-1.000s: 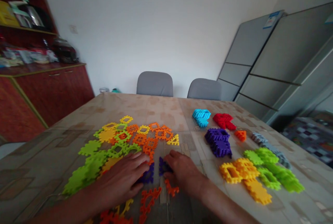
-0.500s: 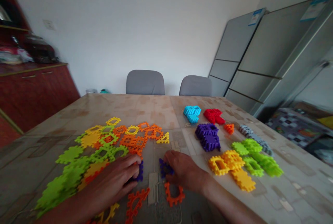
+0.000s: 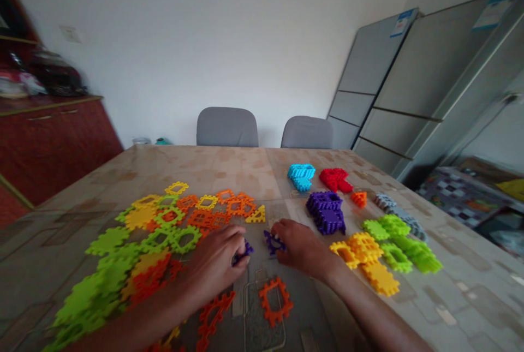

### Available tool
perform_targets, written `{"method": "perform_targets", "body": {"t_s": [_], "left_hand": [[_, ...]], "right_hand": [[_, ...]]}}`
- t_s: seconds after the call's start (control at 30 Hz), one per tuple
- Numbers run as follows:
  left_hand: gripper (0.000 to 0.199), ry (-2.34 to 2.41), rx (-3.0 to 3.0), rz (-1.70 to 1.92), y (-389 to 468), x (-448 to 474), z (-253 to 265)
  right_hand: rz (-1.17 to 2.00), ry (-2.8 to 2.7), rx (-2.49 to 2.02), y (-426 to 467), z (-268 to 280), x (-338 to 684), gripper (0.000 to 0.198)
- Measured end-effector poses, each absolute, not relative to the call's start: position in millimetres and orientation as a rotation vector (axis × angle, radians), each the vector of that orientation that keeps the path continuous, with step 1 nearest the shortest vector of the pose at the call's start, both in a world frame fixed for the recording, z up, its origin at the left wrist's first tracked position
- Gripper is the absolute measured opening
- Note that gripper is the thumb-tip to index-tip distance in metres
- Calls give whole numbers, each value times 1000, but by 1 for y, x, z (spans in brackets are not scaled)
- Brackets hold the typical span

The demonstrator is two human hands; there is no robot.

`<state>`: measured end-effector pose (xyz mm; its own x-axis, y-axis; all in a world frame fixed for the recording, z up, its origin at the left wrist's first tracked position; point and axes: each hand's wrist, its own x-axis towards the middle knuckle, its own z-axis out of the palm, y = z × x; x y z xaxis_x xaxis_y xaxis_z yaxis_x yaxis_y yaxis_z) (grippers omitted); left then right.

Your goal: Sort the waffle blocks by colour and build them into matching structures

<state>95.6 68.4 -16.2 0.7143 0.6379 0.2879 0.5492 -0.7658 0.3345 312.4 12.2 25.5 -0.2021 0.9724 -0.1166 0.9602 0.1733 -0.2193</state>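
My left hand [image 3: 221, 256] is closed on a purple interlocking toy piece [image 3: 247, 250], with most of it covered by the fingers. Opposite, a purple triangular frame piece [image 3: 271, 243] is held in the fingers of my right hand [image 3: 301, 245]. The two purple pieces are a short gap apart, above the middle of the table. Nearer me lie an orange square frame piece [image 3: 275, 302] and an orange triangular frame piece [image 3: 216, 314]. To the right of my right hand stands a stack of purple pieces [image 3: 327, 213].
Green pieces [image 3: 108, 242], yellow pieces [image 3: 141, 218] and orange pieces [image 3: 241, 204] spread over the table's left side. Sorted on the right are cyan [image 3: 302, 176], red [image 3: 334, 178], amber [image 3: 364, 247], lime [image 3: 421, 256] and grey [image 3: 401, 215] piles. Two chairs [image 3: 227, 127] stand behind.
Both hands have moved away from me and to the right with their purple pieces. The orange square frame, partly behind the right hand's piece before, now shows whole.
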Motion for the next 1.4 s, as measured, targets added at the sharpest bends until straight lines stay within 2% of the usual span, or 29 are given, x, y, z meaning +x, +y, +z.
{"method": "perform_targets", "body": {"t_s": [0.17,0.33,0.57,0.93,1.07,1.23,1.4], "left_hand": [[7,918,2634,635,74,90,-14],[20,953,2557,717,73,40,-15],[20,1006,2490,779,54,-16,-25],[21,931,2447,750,51,-12,-31],[21,948,2448,752,49,-13,-32],[22,948,2494,754,47,-12,-33],[23,938,2528,851,47,-11,-39]], "right_hand": [[377,-2389,-1762,16,28,324,28],[441,-2455,-1452,25,23,322,31],[445,-2633,-1081,46,19,301,30],[432,-2761,-999,60,25,292,22],[434,-2736,-983,60,23,300,26],[353,-2716,-1124,49,22,312,27],[258,-2785,-1234,40,21,311,19]]}}
